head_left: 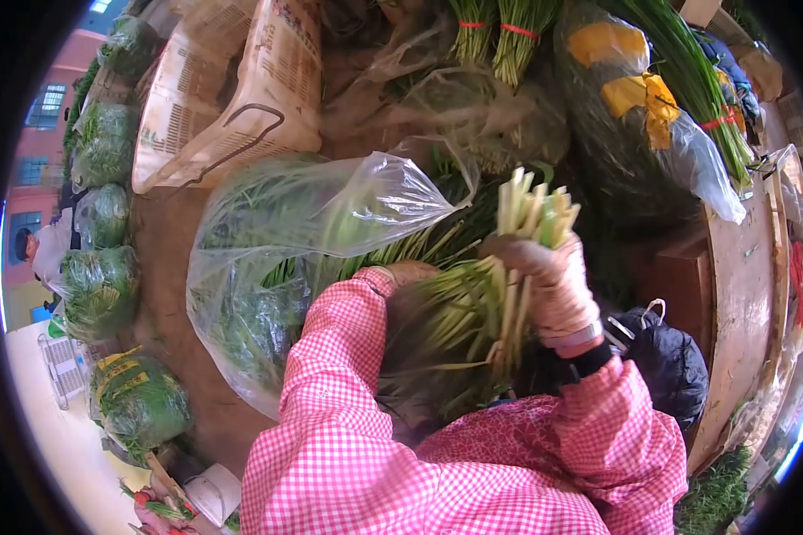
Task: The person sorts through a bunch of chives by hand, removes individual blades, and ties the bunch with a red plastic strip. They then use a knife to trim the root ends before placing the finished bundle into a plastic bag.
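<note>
My right hand [553, 276], in a dirty light glove, is closed round a bunch of pale green stalks [509, 303], whose cut ends point up. A dark fingertip presses on the stalks. Further left, my left hand [410, 272] lies against more long green stalks [446, 312]; its fingers are mostly hidden behind them. Beside my left arm a large clear plastic bag [250, 241] holds leafy greens, its gathered corner reaching toward my right hand.
A worn plastic crate [277, 80] with a metal hook [259, 111] stands at upper left. Red-banded bundles [517, 36] lie at the top. Wrapped bales [103, 290] line the left side. A dark bag [665, 374] sits at right, near a wooden board [740, 267].
</note>
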The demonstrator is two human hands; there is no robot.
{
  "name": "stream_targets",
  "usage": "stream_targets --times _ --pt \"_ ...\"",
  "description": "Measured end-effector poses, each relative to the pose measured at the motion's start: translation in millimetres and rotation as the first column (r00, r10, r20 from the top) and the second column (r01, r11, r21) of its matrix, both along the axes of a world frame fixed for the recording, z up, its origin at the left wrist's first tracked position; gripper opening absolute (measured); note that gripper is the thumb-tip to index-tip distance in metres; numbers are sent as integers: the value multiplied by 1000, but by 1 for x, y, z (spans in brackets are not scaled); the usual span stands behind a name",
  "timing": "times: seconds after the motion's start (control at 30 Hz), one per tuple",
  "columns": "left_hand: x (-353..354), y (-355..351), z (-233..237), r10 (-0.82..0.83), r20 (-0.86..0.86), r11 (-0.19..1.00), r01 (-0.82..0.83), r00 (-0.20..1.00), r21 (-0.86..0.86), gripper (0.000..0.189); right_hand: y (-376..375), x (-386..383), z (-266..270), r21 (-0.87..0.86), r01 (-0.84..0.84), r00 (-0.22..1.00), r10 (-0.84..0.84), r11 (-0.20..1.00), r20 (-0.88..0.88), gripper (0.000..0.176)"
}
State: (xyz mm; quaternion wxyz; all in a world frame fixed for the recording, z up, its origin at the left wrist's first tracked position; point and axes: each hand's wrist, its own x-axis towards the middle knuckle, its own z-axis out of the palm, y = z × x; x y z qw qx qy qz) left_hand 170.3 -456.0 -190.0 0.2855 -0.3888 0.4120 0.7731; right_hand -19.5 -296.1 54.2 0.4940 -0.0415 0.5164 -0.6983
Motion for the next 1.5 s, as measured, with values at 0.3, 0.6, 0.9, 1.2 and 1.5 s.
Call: stream_targets --times 0.3,0.6,0.9,1.2,1.5 --pt "2 1 -1 -8 10 1000 8 1000 -19 40 28 -59 58 -186 218 975 -206 958 83 29" --pt "11 -10 13 111 -12 987 -112 994 -120 39 162 -169 120 -313 463 856 -510 829 -88 38" --pt "-38 54 279 388 -400 621 -557 830 -552 35 309 -188 131 -511 763 481 -876 396 39 33" --pt "-200 402 378 -37 -813 969 219 581 112 89 423 -170 94 -587 793 41 -946 -166 323 27" --pt "-262 531 246 300 -284 694 -5 911 720 86 467 -63 45 -454 885 84 -922 -106 378 36"
